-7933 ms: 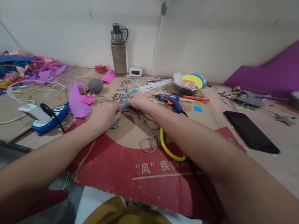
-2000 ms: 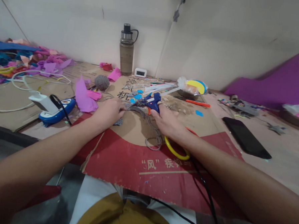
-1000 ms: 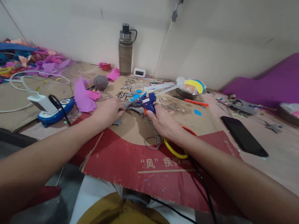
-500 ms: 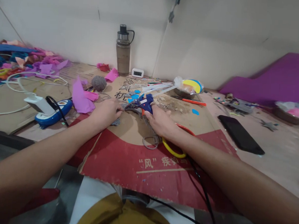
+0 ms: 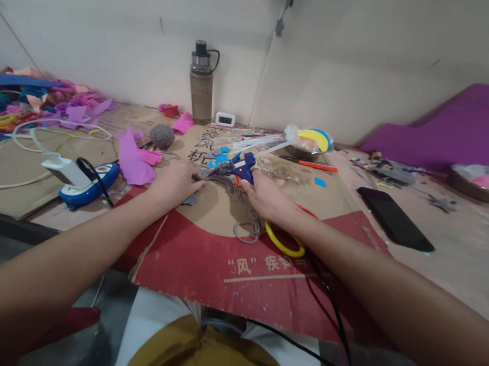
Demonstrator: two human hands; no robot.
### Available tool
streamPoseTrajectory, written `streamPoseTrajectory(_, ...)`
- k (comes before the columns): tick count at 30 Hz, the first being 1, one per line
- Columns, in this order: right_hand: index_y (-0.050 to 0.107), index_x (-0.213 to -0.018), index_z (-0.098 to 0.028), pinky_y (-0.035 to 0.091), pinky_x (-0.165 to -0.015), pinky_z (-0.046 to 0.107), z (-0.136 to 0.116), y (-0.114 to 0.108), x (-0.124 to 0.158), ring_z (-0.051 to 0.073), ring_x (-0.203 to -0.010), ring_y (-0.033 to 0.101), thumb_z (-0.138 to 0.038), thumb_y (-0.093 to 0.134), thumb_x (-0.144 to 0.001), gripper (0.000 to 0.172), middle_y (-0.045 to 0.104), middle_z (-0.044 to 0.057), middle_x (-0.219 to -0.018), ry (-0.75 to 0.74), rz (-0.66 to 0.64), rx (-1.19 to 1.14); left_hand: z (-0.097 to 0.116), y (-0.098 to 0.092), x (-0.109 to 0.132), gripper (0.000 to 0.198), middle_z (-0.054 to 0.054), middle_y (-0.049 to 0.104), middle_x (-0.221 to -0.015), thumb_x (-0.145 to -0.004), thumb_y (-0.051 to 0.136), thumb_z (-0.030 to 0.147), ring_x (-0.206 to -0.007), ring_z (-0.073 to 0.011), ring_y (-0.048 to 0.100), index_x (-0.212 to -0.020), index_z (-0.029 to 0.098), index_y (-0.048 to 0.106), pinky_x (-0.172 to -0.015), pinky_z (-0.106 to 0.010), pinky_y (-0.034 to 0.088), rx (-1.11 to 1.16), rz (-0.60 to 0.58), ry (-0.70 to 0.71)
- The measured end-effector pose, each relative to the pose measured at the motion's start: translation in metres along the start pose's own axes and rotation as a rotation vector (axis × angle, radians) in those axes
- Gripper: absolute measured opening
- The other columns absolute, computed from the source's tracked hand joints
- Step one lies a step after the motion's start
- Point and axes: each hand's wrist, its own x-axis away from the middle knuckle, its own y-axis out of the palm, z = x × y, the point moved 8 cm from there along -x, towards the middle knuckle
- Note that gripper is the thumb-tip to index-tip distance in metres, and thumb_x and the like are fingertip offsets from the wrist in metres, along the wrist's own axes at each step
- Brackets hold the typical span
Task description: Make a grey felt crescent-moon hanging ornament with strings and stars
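Observation:
My right hand (image 5: 266, 193) is closed round the handle of a blue glue gun (image 5: 244, 167), whose nozzle points left toward my other hand. My left hand (image 5: 176, 186) pinches the left end of a grey felt strip (image 5: 218, 177) near the nozzle. Grey yarn (image 5: 248, 227) trails from the strip in loops over the cardboard. Partly under my right wrist lie scissors with a yellow and orange handle (image 5: 284, 245). A grey felt scrap (image 5: 190, 200) rests just below my left fingers.
Cardboard (image 5: 191, 267) covers the table front. Behind stand a bottle (image 5: 201, 93), a small clock (image 5: 225, 119), a grey yarn ball (image 5: 162, 136) and white glue sticks (image 5: 257, 142). A phone (image 5: 394, 218) lies right, a blue power strip (image 5: 89, 188) left. A black cord (image 5: 336, 313) hangs over the edge.
My right hand and the glue gun have shifted slightly to the right. My left hand stays at the felt strip, almost unmoved.

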Motion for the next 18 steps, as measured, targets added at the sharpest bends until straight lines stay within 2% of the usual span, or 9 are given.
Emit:
streamPoseTrajectory(5, 0.053, -0.105, -0.013, 0.037, -0.088, 0.045, 0.002, -0.004, 0.000, 0.032, -0.098, 0.063, -0.034, 0.032, -0.094, 0.031, 0.068, 0.018, -0.098, 0.042, -0.012, 0.005, -0.005, 0.001, -0.005, 0.023, -0.007, 0.072, -0.079, -0.076, 0.054, 0.027, -0.072, -0.0195, 0.061, -0.075, 0.016, 0.073, -0.069, -0.029, 0.045, 0.045, -0.010, -0.103)
streamPoseTrajectory(10, 0.054, -0.103, -0.014, 0.037, -0.089, 0.045, 0.002, -0.010, 0.004, 0.032, -0.103, 0.060, -0.035, 0.032, -0.094, 0.031, 0.067, 0.017, -0.103, 0.034, 0.030, -0.072, -0.006, 0.001, -0.005, 0.024, -0.007, 0.072, -0.079, -0.076, 0.053, 0.029, -0.071, -0.0194, 0.062, -0.073, 0.016, 0.072, -0.068, -0.028, 0.045, 0.065, -0.001, -0.114)
streamPoseTrajectory(14, 0.052, -0.107, -0.014, 0.035, -0.091, 0.048, -0.005, -0.003, 0.004, 0.034, -0.104, 0.060, -0.035, 0.032, -0.094, 0.032, 0.067, 0.017, -0.103, -0.046, 0.023, -0.079, -0.006, 0.000, -0.005, 0.024, -0.007, 0.072, -0.077, -0.076, 0.052, 0.029, -0.070, -0.0197, 0.061, -0.072, 0.016, 0.072, -0.067, -0.029, 0.044, 0.054, 0.016, -0.115)
streamPoseTrajectory(18, 0.052, -0.106, -0.013, 0.035, -0.089, 0.051, -0.002, 0.005, -0.001, 0.035, -0.099, 0.061, -0.034, 0.031, -0.093, 0.033, 0.068, 0.019, -0.099, -0.028, 0.022, -0.028, -0.005, -0.001, -0.005, 0.024, -0.007, 0.072, -0.076, -0.075, 0.053, 0.028, -0.069, -0.0193, 0.062, -0.071, 0.016, 0.072, -0.067, -0.028, 0.045, 0.042, 0.016, -0.116)
